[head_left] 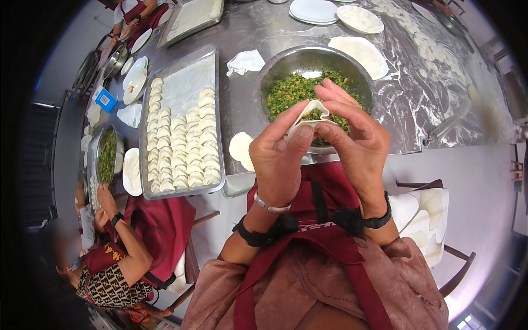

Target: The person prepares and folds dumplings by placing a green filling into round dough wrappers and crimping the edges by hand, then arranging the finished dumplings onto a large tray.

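Between my two hands is a folded dumpling wrapper (pixel 307 118) with green filling showing in its opening. My left hand (pixel 278 152) pinches its left side, thumb against the near edge. My right hand (pixel 359 128) grips the right side, where the dough edge is creased. Behind and below them stands a large steel bowl (pixel 277 62) of chopped green and yellow filling (pixel 288 93), partly hidden by my fingers. Left of my left hand, flat round wrappers (pixel 241 149) lie on the metal table. Farther left, a metal tray (pixel 185 93) carries rows of shaped dumplings (pixel 194 148).
A crumpled white cloth (pixel 246 62) lies beyond the tray's right side. Plates (pixel 314 11) and a dish of wrappers (pixel 359 51) stand at the back; flour covers the table (pixel 412 95) at right. A co-worker (pixel 128 247) sits at left near another filling bowl (pixel 108 154). A chair (pixel 458 255) stands at right.
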`<state>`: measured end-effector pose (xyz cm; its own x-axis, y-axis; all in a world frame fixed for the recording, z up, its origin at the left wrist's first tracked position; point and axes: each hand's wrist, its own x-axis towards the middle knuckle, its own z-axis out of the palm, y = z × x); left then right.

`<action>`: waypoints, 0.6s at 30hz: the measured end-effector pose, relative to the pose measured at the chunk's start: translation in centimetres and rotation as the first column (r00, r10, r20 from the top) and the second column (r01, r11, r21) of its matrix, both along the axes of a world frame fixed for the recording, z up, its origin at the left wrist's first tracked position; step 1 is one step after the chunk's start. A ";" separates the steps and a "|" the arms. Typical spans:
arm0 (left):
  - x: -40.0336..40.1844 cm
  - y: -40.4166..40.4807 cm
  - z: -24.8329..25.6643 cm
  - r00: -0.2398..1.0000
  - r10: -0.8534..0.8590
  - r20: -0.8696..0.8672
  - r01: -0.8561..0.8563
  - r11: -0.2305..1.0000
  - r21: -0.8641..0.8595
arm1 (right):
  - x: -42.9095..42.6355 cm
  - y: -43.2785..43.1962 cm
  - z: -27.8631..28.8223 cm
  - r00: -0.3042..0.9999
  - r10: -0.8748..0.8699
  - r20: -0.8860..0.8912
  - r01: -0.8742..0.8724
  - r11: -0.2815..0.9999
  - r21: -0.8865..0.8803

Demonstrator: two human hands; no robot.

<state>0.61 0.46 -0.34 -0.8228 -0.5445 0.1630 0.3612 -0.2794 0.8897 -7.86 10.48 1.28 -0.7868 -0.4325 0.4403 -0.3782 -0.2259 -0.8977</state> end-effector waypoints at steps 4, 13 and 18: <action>0.2 0.0 0.3 1.000 0.018 0.000 -0.018 0.999 0.027 | -0.1 0.1 0.3 0.968 -0.064 -0.242 0.087 0.993 0.084; 0.5 0.0 0.7 1.000 0.011 0.024 -0.009 0.997 -0.071 | -0.4 0.3 0.4 0.908 -0.064 -0.413 0.083 0.996 0.028; 0.6 -0.4 0.6 0.997 -0.010 0.070 0.017 0.995 -0.100 | -0.7 0.9 -0.2 0.902 -0.017 -0.432 0.065 0.993 0.097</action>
<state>1.20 0.11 0.24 -0.8412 -0.5169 0.1586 0.2943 -0.1917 0.9363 -8.55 11.35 1.10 -0.5491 -0.4671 0.6930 -0.7396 -0.1144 -0.6632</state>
